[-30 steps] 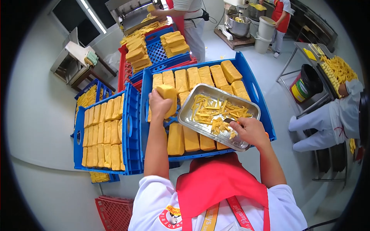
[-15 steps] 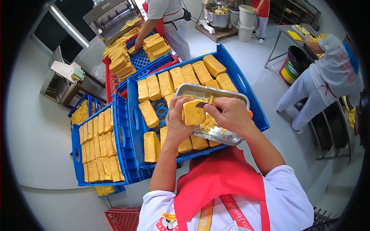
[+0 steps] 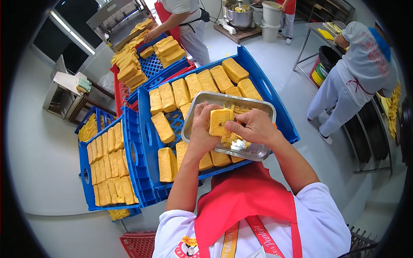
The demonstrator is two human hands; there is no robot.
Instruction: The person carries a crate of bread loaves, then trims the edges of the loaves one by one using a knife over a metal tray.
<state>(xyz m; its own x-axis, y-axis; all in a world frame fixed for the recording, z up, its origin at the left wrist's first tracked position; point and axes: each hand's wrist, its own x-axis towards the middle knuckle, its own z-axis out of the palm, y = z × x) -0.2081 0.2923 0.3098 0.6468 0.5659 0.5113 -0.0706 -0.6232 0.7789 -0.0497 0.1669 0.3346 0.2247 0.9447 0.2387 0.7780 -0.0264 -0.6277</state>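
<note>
The left hand's fingers (image 3: 205, 112) are gripping a yellow block (image 3: 220, 122); the right hand's fingers (image 3: 246, 119) are curling closed against it.

Gap in our blue crate (image 3: 286, 119), left of centre, between upright loaf (image 3: 167, 164) and slanted loaf (image 3: 163, 127). Steel tray's (image 3: 187, 127) rim blocks our way right.

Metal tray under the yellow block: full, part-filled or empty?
Part-filled. Yellow scraps lie in the metal tray, while bare metal shows around them.
</note>
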